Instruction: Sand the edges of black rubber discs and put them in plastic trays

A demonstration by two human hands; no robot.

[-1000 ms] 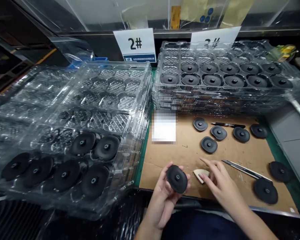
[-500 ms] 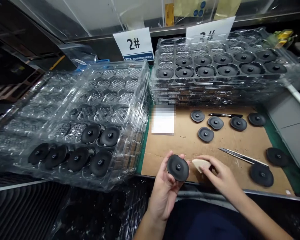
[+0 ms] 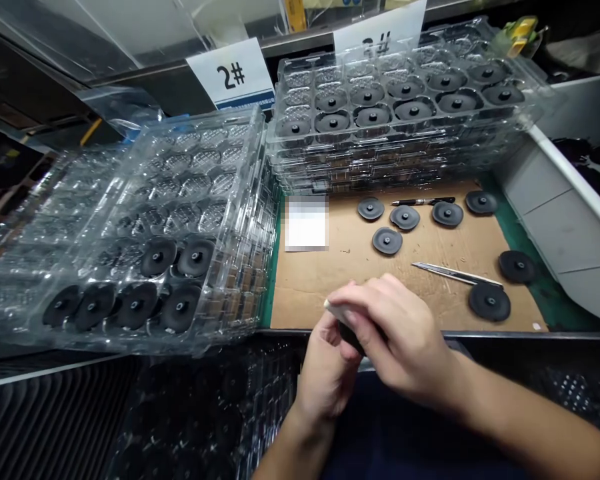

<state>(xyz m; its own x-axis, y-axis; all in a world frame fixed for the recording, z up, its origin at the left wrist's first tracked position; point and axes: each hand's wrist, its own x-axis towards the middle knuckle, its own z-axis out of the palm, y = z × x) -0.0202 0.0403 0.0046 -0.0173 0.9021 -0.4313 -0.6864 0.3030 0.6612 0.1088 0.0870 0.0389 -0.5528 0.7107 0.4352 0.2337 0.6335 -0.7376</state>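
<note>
While left hand (image 3: 325,377) cups the black disc (image 3: 353,337), right hand (image 3: 395,327) lies over it, pinching a pale wedge (image 3: 333,308).

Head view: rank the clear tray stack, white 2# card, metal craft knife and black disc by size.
Clear plastic tray stack, then white 2# card; metal craft knife and round black disc look too alike to rank.

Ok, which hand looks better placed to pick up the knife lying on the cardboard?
Probably the right hand: it is nearer the knife, though it is pinching a pale piece and would need to free it. The left hand is farther away, cradling a black disc beneath the right.
</note>
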